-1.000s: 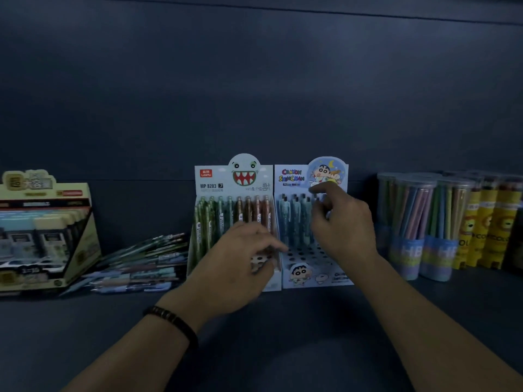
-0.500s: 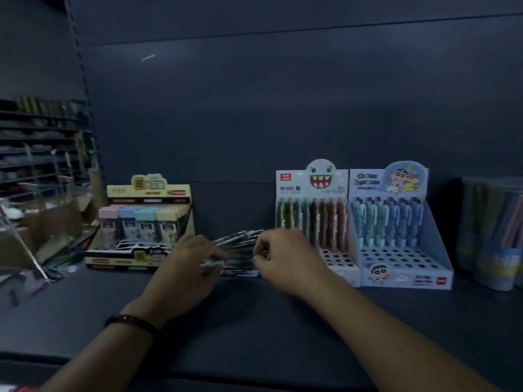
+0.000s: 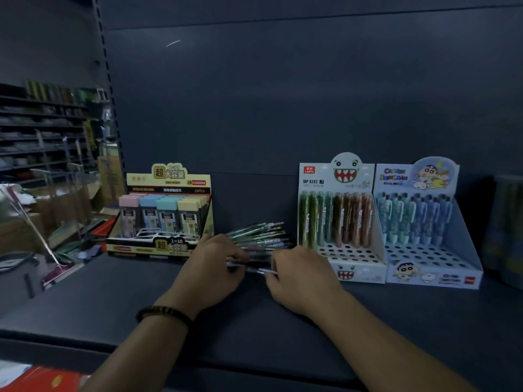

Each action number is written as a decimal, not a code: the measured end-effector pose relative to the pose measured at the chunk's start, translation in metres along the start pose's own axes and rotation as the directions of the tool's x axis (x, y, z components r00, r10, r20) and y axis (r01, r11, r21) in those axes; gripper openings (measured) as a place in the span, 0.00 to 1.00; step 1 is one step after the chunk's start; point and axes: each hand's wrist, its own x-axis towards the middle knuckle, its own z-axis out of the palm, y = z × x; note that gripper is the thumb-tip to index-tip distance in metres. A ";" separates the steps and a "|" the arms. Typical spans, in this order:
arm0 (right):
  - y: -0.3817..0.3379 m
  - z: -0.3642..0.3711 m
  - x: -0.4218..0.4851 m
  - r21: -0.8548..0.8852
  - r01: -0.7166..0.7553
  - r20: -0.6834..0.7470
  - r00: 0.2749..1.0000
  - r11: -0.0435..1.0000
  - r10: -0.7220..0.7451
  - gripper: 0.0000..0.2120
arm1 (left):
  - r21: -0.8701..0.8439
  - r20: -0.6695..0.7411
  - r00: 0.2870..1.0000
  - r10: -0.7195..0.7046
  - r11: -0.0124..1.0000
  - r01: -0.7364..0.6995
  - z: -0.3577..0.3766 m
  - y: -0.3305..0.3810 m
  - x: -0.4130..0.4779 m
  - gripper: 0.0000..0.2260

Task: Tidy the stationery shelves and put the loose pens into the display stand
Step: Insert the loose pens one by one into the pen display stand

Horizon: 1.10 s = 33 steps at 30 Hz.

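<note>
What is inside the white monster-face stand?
Green and brown pens stand in the back rows; the front holes are empty. The right hand covers the stand's lower left corner.

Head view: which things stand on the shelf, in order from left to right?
Yellow display box, pile of loose pens, monster-face pen stand, blue cartoon pen stand, blurred tubs at the right edge. The left hand and right hand overlap the pens, so they are left out.

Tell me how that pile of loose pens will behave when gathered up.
The pile of loose pens probably feels stiff and light: slim barrels. Stacked loosely, they will likely slide or roll apart on the smooth shelf, so a few may slip from a grip.
</note>
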 end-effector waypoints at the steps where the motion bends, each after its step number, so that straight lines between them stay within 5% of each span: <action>1: 0.002 0.001 -0.001 0.024 0.006 0.006 1.000 1.000 -0.006 0.11 | -0.003 0.002 1.000 0.005 1.000 -0.005 0.000 0.000 0.000 0.08; 7: 0.017 -0.001 -0.001 0.388 0.000 -0.130 0.990 0.922 0.055 0.12 | -0.056 0.012 1.000 -0.001 0.998 0.002 -0.001 0.004 0.001 0.03; 10: 0.014 -0.009 -0.002 0.576 0.030 -0.272 0.949 0.817 0.158 0.12 | -0.063 0.029 0.999 0.025 0.998 -0.023 -0.004 0.013 0.001 0.02; 13: 0.010 -0.017 -0.005 0.751 0.048 -0.264 0.936 0.658 0.233 0.11 | -0.105 0.062 0.998 0.017 0.994 -0.011 -0.006 0.017 0.001 0.05; 22: 0.028 -0.036 -0.010 0.913 0.107 -0.274 0.875 0.392 0.399 0.03 | -0.182 0.064 0.995 -0.080 0.979 0.090 -0.014 0.052 0.012 0.07; 33: 0.146 -0.087 -0.039 0.813 0.162 -0.476 0.738 0.559 0.478 0.09 | -0.346 -0.007 0.996 -0.094 0.934 0.086 0.037 0.187 0.073 0.08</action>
